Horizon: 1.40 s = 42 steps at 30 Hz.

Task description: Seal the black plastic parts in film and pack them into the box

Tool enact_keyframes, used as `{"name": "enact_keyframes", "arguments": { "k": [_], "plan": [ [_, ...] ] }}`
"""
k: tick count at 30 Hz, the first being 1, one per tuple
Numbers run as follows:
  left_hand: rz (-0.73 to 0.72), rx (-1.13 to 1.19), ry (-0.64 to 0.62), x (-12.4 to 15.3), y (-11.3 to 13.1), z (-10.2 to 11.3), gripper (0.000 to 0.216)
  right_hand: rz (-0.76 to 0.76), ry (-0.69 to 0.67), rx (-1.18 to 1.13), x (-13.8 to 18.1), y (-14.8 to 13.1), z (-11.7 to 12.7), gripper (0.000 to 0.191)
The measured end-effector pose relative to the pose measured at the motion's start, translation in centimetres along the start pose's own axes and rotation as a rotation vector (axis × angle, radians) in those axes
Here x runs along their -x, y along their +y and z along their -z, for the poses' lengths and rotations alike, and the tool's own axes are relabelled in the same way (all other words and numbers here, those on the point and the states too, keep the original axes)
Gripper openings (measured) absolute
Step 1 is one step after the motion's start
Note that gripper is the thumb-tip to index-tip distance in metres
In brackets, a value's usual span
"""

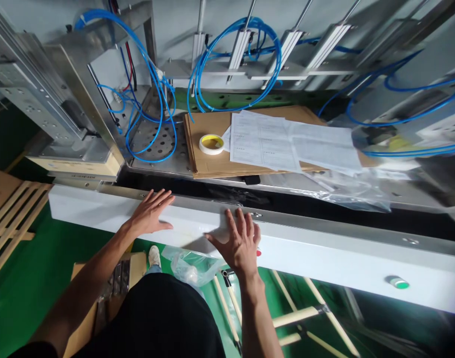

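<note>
Both of my hands rest on the long white front panel (pixel 108 216) of a machine. My left hand (pixel 150 214) lies toward its left part, fingers stretched over the upper edge, thumb pointing right. Further right, my right hand (pixel 239 241) is spread, its fingertips at the metal top edge near a screw. Just beside that hand a red button (pixel 259 252) partly shows. Neither hand holds anything. Beyond the panel, a roll of tape (pixel 211 144) and printed sheets (pixel 265 141) lie on flat cardboard (pixel 208 166).
Coiled blue air hoses (pixel 201 74) hang near several cylinders (pixel 240 47) at the back. A green button (pixel 400 283) sits on the panel's right. Below are an open carton (pixel 138 268), clear plastic (pixel 192 266), a tube frame (pixel 296 316) and a wooden pallet (pixel 13 223).
</note>
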State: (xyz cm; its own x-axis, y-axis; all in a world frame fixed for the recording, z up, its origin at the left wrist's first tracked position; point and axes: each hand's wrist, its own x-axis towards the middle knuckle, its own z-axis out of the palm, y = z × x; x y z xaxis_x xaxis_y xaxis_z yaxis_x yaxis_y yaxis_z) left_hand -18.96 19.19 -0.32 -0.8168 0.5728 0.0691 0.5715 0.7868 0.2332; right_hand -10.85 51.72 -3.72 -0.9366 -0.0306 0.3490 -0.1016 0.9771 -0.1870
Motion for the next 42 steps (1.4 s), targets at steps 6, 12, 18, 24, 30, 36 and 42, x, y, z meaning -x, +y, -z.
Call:
{"name": "enact_keyframes", "arguments": {
  "k": [6, 12, 18, 24, 30, 36, 42],
  "plan": [
    [-0.008, 0.073, -0.043, -1.6, -0.6, 0.6, 0.109, -0.005, -0.001, -0.013, -0.2, 0.8, 0.5, 0.098],
    [0.027, 0.061, 0.028, -0.1, -0.3, 1.2, 0.114, 0.029, -0.03, -0.046, -0.1, 1.1, 0.6, 0.092],
    [0.122, 0.064, 0.008, 0.2, 0.3, 0.9, 0.093, 0.071, 0.022, -0.058, 0.0, 1.4, 0.1, 0.087],
    [0.222, 0.173, 0.035, -0.1, 0.3, 1.1, 0.101, 0.136, 0.049, -0.092, 0.2, 2.0, -0.2, 0.085],
    [0.35, 0.201, 0.337, 2.9, 1.5, 1.0, 0.119, 0.121, 0.08, -0.113, 0.4, 1.6, 0.0, 0.077],
    [0.279, -0.01, 0.342, 6.0, 6.5, 0.1, 0.054, 0.122, 0.143, -0.136, 1.0, 0.7, 0.0, 0.083],
    [0.358, -0.029, 0.366, 8.5, 10.7, -3.4, 0.049, 0.143, 0.157, -0.218, 0.6, 0.3, 0.7, 0.086]
  ]
}}
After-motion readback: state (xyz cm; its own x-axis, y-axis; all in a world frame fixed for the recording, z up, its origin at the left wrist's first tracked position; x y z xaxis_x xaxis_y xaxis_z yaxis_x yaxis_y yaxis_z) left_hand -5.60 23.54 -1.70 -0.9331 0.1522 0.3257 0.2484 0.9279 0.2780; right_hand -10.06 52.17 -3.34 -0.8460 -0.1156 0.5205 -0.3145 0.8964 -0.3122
